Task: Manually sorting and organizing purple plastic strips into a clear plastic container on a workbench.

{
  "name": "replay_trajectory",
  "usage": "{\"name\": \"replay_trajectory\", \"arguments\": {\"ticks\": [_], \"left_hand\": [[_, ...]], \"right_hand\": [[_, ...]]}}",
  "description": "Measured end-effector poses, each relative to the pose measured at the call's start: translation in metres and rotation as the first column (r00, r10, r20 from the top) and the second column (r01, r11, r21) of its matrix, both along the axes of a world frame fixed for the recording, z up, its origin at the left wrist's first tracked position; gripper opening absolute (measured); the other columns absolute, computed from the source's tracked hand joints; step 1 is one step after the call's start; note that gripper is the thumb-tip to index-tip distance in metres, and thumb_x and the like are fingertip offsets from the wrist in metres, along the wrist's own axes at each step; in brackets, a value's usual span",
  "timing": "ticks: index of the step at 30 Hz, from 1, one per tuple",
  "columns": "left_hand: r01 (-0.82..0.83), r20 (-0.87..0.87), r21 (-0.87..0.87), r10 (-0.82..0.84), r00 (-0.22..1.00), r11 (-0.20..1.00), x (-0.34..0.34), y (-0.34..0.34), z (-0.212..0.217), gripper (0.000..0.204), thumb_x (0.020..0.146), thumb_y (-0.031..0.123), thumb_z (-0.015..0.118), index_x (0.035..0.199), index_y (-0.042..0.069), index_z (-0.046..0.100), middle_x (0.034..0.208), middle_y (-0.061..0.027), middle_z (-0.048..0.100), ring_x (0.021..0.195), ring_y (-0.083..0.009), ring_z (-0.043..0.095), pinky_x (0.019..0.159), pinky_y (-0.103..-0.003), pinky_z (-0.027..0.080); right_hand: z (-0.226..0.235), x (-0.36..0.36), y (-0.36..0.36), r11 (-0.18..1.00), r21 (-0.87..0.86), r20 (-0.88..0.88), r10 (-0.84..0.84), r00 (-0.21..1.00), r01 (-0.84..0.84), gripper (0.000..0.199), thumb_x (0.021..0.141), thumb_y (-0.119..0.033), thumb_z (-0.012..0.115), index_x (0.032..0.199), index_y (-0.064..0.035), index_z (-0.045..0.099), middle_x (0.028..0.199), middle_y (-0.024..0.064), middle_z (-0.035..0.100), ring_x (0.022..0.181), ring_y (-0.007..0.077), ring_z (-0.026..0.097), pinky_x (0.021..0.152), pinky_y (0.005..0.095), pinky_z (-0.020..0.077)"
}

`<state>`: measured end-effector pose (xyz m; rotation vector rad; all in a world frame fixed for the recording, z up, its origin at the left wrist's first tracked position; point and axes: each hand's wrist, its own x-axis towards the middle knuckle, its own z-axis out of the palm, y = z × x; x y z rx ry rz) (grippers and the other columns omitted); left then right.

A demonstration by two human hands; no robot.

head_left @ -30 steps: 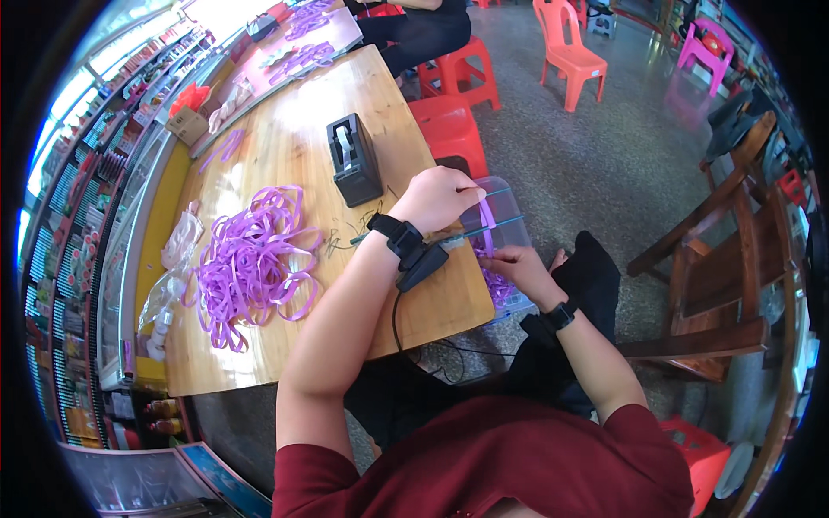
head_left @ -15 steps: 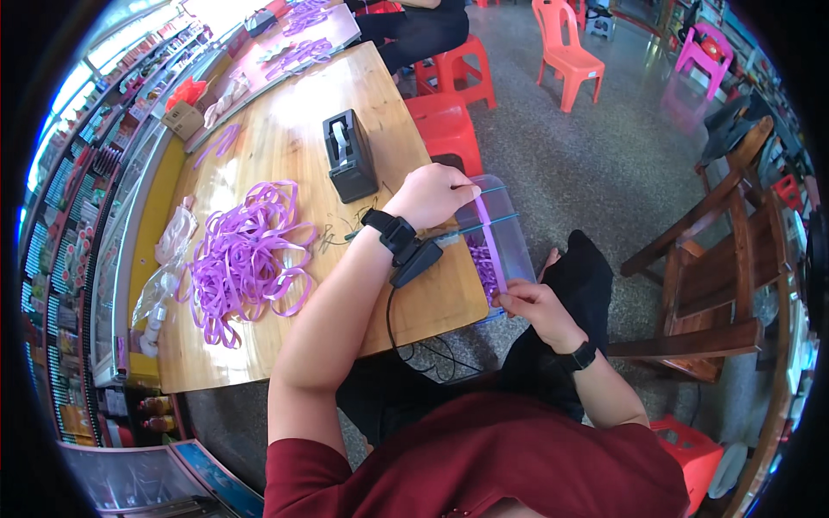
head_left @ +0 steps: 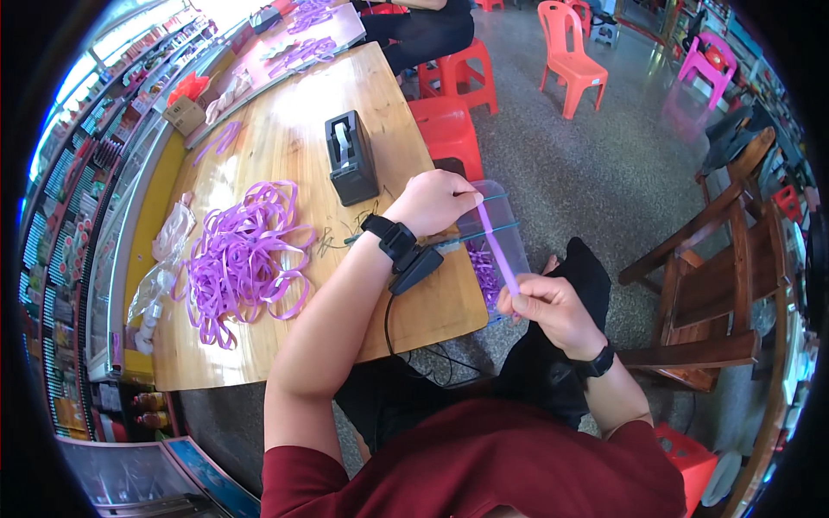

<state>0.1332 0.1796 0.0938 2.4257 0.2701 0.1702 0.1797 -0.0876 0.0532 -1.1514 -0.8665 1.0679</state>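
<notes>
A purple strip (head_left: 497, 249) is stretched between my two hands, over the table's right edge. My left hand (head_left: 433, 200) pinches its upper end; my right hand (head_left: 553, 309) grips its lower end near my lap. Just behind the strip a clear plastic box (head_left: 504, 231) hangs off the table edge with more purple strips (head_left: 484, 274) inside. A black device on a cable (head_left: 415, 267) is strapped under my left wrist.
On the wooden table (head_left: 285, 147) lie a heap of purple strips (head_left: 244, 255) at the left and a black tape dispenser (head_left: 350, 157) in the middle. Red stools (head_left: 445, 129) stand beyond the table, a wooden chair (head_left: 717, 285) to my right. Another person sits at the far end.
My right hand drew a purple strip out of the clear box and moved down toward my lap, pulling it taut. My left hand stayed at the box.
</notes>
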Motion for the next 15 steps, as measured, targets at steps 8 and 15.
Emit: {"name": "replay_trajectory", "arguments": {"ticks": [8, 15], "left_hand": [[0.066, 0.199, 0.003, -0.065, 0.978, 0.998, -0.020, -0.006, 0.014, 0.024, 0.083, 0.013, 0.072, 0.106, 0.004, 0.073, 0.099, -0.0131, 0.070, 0.089, -0.0249, 0.068, 0.080, -0.035, 0.053], [0.353, 0.114, 0.071, -0.359, 0.926, 0.933, -0.030, -0.036, 0.037, 0.026, 0.073, 0.017, 0.075, 0.096, 0.005, 0.073, 0.082, -0.0102, 0.064, 0.079, -0.0277, 0.065, 0.073, -0.036, 0.053]], "right_hand": [[0.045, 0.012, 0.023, 0.995, 0.007, 0.040, -0.096, 0.995, 0.096, 0.026, 0.096, -0.022, 0.063, 0.095, 0.0038, 0.069, 0.089, 0.0097, 0.069, 0.077, 0.0124, 0.058, 0.073, 0.0267, 0.0466], [0.055, 0.009, 0.028, 0.989, 0.019, 0.030, -0.148, 0.989, 0.147, 0.029, 0.099, -0.025, 0.059, 0.085, -0.0002, 0.066, 0.080, 0.0101, 0.068, 0.067, 0.0115, 0.057, 0.063, 0.0246, 0.0450]]}}
